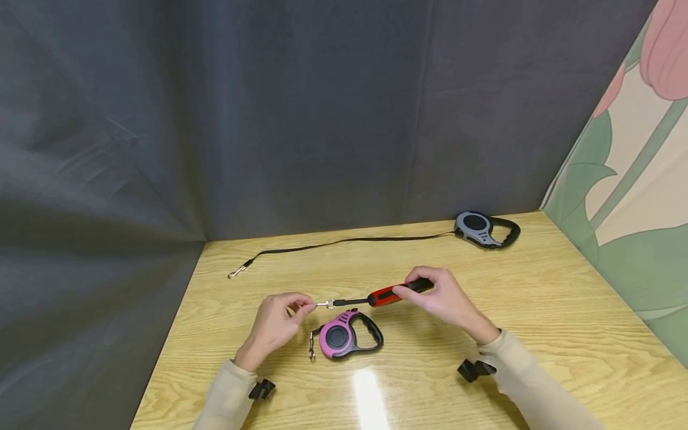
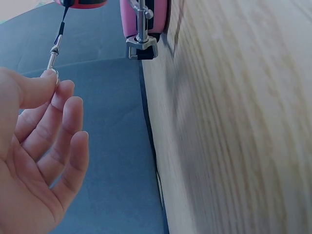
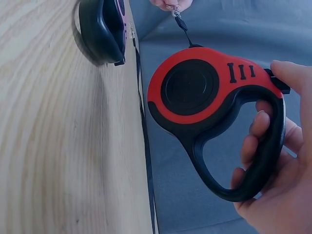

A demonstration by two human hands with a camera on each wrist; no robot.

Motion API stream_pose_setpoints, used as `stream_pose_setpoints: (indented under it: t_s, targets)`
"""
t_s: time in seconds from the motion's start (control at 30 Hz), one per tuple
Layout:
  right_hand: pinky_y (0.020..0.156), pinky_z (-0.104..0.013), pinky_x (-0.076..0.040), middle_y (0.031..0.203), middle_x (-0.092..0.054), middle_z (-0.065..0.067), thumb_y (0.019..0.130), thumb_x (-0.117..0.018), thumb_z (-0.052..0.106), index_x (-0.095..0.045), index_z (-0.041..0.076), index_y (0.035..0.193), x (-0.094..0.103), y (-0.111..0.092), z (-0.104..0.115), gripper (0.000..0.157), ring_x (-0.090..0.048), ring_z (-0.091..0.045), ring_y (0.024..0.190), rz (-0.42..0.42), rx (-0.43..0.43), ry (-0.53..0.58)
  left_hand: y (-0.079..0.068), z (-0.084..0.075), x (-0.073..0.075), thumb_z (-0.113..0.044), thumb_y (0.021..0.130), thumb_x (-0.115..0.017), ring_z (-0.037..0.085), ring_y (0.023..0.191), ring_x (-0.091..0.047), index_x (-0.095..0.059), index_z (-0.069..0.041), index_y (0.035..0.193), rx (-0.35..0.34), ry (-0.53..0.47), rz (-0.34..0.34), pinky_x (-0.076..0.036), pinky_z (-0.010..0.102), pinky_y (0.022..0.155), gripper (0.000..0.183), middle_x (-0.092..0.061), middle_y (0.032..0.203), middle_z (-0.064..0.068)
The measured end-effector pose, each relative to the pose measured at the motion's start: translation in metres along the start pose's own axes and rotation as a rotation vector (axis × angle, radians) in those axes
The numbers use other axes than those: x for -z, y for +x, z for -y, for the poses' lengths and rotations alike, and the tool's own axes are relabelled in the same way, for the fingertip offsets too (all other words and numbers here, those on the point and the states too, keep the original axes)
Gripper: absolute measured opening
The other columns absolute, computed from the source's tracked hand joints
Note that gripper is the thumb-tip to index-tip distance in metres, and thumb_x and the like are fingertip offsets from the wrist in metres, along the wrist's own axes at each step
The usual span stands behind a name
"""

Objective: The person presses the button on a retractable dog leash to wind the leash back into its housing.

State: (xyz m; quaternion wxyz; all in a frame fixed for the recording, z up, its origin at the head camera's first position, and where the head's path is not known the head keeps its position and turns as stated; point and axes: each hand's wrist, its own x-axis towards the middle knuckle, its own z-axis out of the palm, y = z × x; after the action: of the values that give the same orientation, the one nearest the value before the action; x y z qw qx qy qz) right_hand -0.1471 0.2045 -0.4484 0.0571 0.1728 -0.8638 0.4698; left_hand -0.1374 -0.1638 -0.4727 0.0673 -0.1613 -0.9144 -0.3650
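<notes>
You're working above a glossy, pale wood-grain table (image 1: 548,298). Along its far side lies the grey-and-black plastic retractable leash (image 1: 475,223), its flat woven-looking black cord (image 1: 344,239) run out. The rounded red-and-black plastic retractable leash (image 3: 190,87) is up off the tabletop in your right hand (image 1: 443,295), fingers wrapped round its looped handle (image 3: 265,161), thumb beside the black button (image 3: 278,81). A firm grip and a level, untwisted strap (image 1: 352,301) should help you pull smoothly. The pink-and-black retractable leash (image 1: 337,337) lies just nearer you. Your left hand (image 1: 276,322) pinches the slim, shiny metal clip (image 1: 324,304) between thumb and forefinger; ease tension gently, as it could snap back.
</notes>
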Motion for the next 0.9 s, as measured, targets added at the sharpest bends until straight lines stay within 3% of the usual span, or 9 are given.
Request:
stream_pose_setpoints:
  t_s: [0.3,0.53,0.9]
  targets:
    - [0.084,-0.03,-0.051,0.087,-0.074,0.01,0.091,-0.087,0.032,-0.076,0.024,0.089,-0.005,0.001,0.0,0.013,-0.066,-0.011,0.084,0.003,0.007,0.002,0.001,-0.002,-0.002,-0.027,0.098,-0.079,0.001,0.071,-0.066,-0.082,-0.019,0.096,-0.023,-0.007,0.003,-0.056,0.023,0.069,0.008,-0.075,0.083,-0.015]
    - [0.071,-0.028,-0.05,0.083,-0.072,0.007,0.09,-0.087,0.029,-0.075,0.022,0.087,-0.01,0.002,0.003,0.014,-0.061,-0.012,0.073,0.004,0.021,0.038,0.002,-0.005,-0.006,-0.021,0.096,-0.08,0.0,0.07,-0.065,-0.082,-0.023,0.094,-0.042,-0.018,0.0,-0.056,0.022,0.068,0.003,-0.074,0.081,-0.013]
    - [0.07,-0.027,-0.05,0.084,-0.072,0.008,0.09,-0.088,0.031,-0.075,0.023,0.087,-0.015,0.002,0.008,0.015,-0.061,-0.011,0.074,0.006,0.027,0.044,0.005,-0.009,-0.01,-0.02,0.096,-0.08,-0.001,0.071,-0.065,-0.082,-0.023,0.093,-0.074,-0.027,0.008,-0.055,0.022,0.068,0.004,-0.076,0.082,-0.014]
